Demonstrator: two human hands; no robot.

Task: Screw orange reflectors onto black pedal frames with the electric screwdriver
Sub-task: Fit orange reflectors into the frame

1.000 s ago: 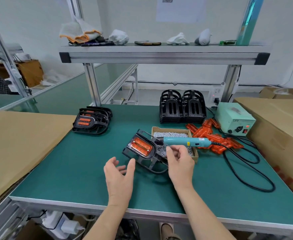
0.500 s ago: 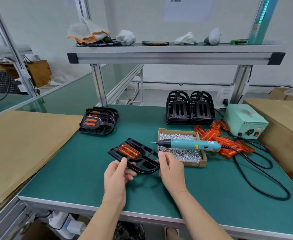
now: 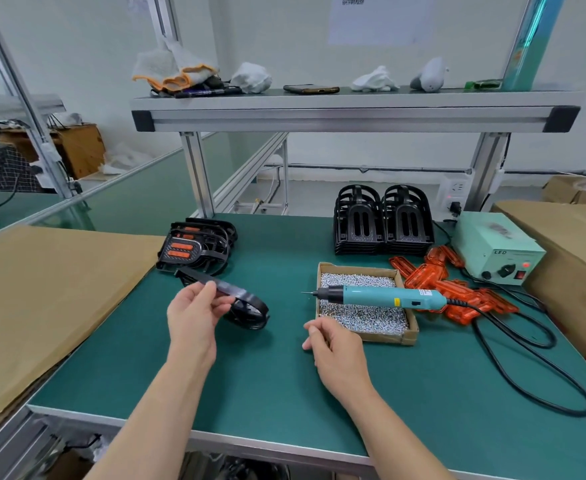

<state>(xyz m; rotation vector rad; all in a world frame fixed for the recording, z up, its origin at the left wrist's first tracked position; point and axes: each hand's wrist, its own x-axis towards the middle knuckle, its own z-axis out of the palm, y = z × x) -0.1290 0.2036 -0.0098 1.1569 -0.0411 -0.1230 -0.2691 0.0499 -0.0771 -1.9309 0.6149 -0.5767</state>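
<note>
- The pedal frame [image 3: 241, 296] is showing edge-on, hiding its reflector side.
- The left hand [image 3: 194, 317] is pinching it above the surface, left of centre.
- The right hand [image 3: 334, 344] is curling near the electric screwdriver [image 3: 381, 295]; I cannot tell whether its fingers hold anything.

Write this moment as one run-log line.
left hand: holds pedal frame | right hand: curled, grip unclear | screwdriver: rests on screw box

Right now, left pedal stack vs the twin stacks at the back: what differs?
1. The left stack shows orange reflectors in its top frame; the back stacks show bare open slots.
2. The left stack is low and loosely offset; the back stacks are taller, two neat piles side by side.
Shared: black pedal frames, piled on the green mat.
</note>
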